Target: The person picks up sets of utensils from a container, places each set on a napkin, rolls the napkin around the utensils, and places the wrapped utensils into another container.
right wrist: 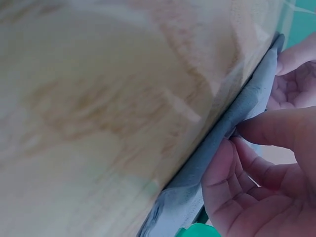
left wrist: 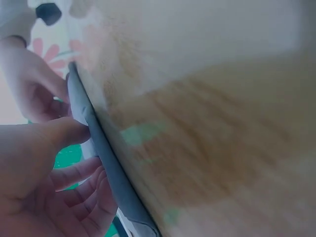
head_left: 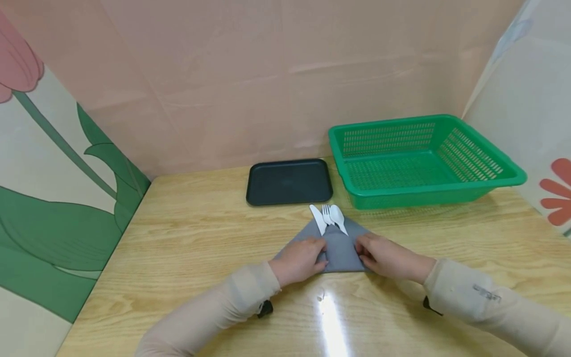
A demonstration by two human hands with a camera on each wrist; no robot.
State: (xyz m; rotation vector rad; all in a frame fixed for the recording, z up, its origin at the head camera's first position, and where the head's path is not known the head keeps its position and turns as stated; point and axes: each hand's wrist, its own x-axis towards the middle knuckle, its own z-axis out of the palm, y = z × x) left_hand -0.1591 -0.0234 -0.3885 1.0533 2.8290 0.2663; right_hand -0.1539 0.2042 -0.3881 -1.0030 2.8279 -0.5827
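Observation:
A grey cloth napkin (head_left: pixel 342 254), folded with its flaps spread to a triangle, lies on the wooden table. From its fold stick out a white knife (head_left: pixel 318 219), a white fork (head_left: pixel 327 215) and a white spoon (head_left: pixel 337 216), side by side; their lower ends are hidden in the cloth. My left hand (head_left: pixel 300 259) pinches the napkin's left part, with the thumb at the near edge in the left wrist view. On the other side, my right hand (head_left: pixel 382 254) pinches a fold between thumb and curled fingers, as the right wrist view shows.
Behind the napkin lies a flat black tray (head_left: pixel 290 182). A green slotted plastic basket (head_left: pixel 419 191) stands at the back right, near the wall. The wooden table (head_left: pixel 187 223) reaches back to a pink-covered wall.

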